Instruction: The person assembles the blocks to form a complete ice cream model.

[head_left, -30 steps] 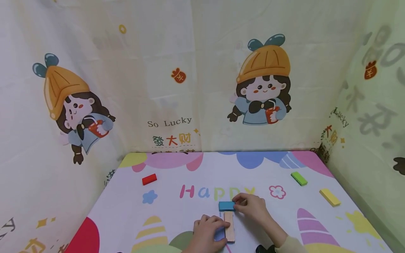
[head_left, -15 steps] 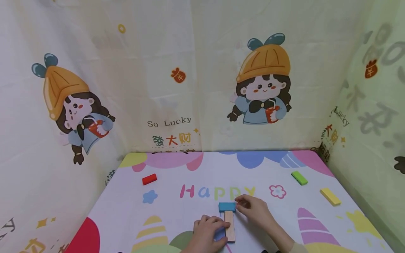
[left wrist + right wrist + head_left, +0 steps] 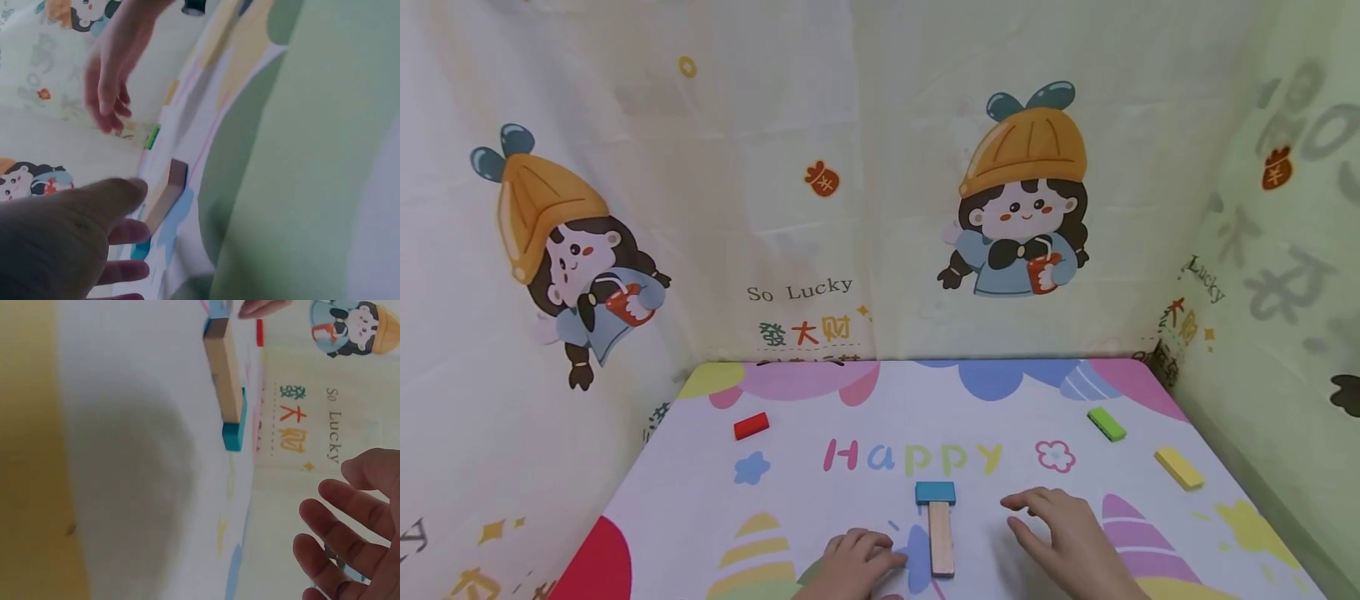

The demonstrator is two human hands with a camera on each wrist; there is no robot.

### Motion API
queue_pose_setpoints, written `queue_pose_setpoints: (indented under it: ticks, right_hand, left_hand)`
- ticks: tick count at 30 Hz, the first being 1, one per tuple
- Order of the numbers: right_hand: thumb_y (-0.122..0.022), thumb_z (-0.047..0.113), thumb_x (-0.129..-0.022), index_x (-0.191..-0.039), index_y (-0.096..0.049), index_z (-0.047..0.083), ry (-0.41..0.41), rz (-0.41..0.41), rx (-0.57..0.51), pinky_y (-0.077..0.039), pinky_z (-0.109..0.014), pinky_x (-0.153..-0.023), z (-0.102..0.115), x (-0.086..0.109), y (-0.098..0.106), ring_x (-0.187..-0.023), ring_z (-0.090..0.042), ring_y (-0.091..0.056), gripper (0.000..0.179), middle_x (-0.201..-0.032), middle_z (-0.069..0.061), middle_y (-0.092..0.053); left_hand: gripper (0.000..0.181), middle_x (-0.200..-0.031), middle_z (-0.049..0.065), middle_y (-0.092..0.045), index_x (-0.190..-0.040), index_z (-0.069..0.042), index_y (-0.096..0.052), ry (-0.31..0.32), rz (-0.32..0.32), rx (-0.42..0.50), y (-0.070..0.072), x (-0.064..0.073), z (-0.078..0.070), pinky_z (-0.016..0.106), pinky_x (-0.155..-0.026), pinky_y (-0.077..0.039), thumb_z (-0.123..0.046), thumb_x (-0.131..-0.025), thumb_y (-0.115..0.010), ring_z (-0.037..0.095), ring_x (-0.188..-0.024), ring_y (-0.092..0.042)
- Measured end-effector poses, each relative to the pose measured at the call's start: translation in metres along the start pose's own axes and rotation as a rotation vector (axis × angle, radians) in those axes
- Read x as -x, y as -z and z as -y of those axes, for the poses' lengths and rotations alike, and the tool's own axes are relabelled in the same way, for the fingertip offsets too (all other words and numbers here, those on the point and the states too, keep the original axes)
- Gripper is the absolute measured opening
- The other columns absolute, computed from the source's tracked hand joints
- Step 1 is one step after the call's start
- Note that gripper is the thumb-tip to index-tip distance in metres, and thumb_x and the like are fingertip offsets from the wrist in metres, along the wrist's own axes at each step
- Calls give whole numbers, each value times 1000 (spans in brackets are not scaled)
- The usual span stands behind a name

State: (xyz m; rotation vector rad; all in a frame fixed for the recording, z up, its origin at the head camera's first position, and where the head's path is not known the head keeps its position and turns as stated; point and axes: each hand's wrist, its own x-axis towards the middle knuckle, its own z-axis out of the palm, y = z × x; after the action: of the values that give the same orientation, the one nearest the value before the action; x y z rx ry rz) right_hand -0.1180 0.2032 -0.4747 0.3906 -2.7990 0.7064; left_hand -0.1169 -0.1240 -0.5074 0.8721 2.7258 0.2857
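- On the counter [image 3: 662, 517], front middle: wooden block [image 3: 942, 539] lies lengthwise, blue block [image 3: 936, 493] crosswise at its far end, seemingly touching, T-shaped.
- Left hand [image 3: 853, 565]: fingers relaxed, holding nothing, just left of wooden block.
- Right hand [image 3: 1067, 533]: fingers spread, gripping nothing, right of both blocks.
- For any alignment touch-up, I'd pin wooden block first, then nudge blue block lightly; both probably skid easily.

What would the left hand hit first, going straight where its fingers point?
Probably the wooden block, ahead of the left hand in the head view; height is unclear, so it might pass above.
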Motion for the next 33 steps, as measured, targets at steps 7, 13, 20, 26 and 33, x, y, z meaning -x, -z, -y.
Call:
queue_pose_setpoints:
  ticks: [7,13,20,26,33]
  right_hand:
    - [-93,30,-73,-97,-77,34,112,-172,203,-53,-43,-76,-29,33,13,-91,-6,-65,29,-97,25,-67]
    - [-92,26,-73,-97,-77,30,81,-214,181,-53,-49,-73,-58,36,21,-92,-16,-68,28,-96,19,-70]
    - [-80,20,-88,-102,-78,15,-68,-196,132,-52,-57,-76,-109,22,38,-91,-36,-70,15,-102,-6,-76]
    - [-69,24,-96,-107,-76,4,-230,-145,156,-50,-61,-73,-150,6,57,-94,-45,-68,23,-112,-28,-71]
    - [-69,19,-93,-108,-73,-2,-338,-159,173,-46,-55,-66,-191,1,71,-92,-49,-63,26,-108,-34,-65]
  left_hand:
    - [64,-130,-7,-61,-137,-31,-62,-141,-142,-92,10,37,20,45,-100,-52,-76,-96,-42,17,-117,-54]
    - [66,-129,-6,-61,-136,-30,-61,-125,-147,-86,9,40,25,46,-99,-53,-77,-95,-41,18,-117,-55]
    - [66,-139,-5,-59,-141,-29,-58,-222,-86,-119,-1,15,12,40,-102,-52,-74,-99,-35,17,-122,-54]
    - [60,-148,-5,-54,-141,-29,-58,-309,-155,-204,-5,0,0,37,-100,-50,-70,-102,-38,18,-126,-53]
    - [58,-157,-3,-47,-145,-29,-53,-363,-169,-170,-9,-13,-8,40,-103,-49,-67,-104,-37,21,-130,-51]
